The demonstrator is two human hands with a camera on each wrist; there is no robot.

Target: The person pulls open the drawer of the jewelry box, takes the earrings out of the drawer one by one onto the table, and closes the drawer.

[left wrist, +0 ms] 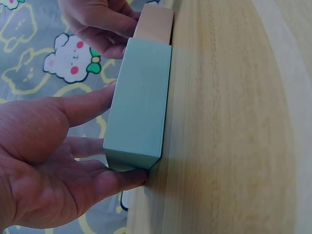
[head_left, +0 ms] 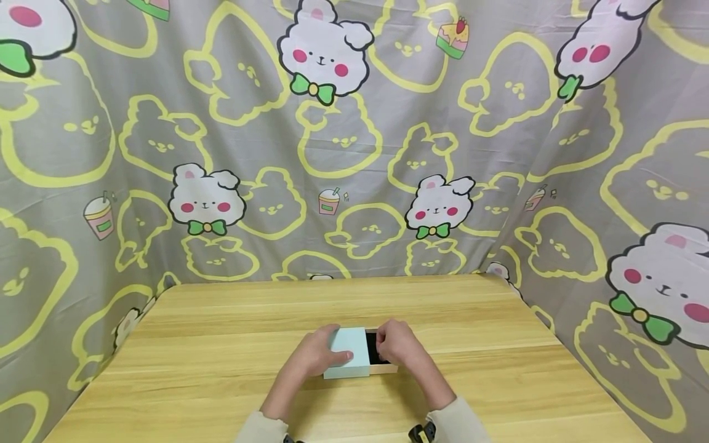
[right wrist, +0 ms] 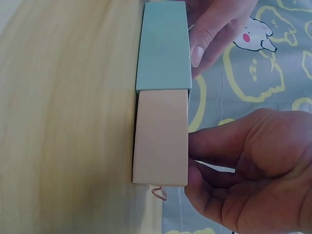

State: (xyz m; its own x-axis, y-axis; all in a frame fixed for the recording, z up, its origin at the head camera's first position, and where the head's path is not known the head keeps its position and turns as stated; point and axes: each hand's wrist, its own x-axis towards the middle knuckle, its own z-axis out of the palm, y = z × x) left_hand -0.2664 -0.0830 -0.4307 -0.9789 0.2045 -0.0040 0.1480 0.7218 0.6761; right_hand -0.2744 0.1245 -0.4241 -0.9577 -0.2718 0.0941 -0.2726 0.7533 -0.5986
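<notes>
A flat drawer box lies on the table, with a pale blue-green sleeve (head_left: pixel 350 352) and a pinkish inner drawer (right wrist: pixel 162 136) slid partway out to the right. The drawer's lining (head_left: pixel 373 348) is black. My left hand (head_left: pixel 317 352) grips the sleeve from its left end, thumb across the top and a finger against the end wall (left wrist: pixel 130 161). Over the exposed drawer, my right hand (head_left: pixel 396 342) has its fingers bent down, tips behind the drawer wall; I cannot tell whether they pinch something inside. A small ribbon loop (right wrist: pixel 159 193) sticks out of the drawer's end.
The box stands on a wood-grain table (head_left: pixel 221 320). A grey curtain (head_left: pixel 266 141) with cartoon bunnies encloses the table at the back and both sides. Dark wrist straps (head_left: pixel 422 432) show by the pale sleeve cuffs at the near edge.
</notes>
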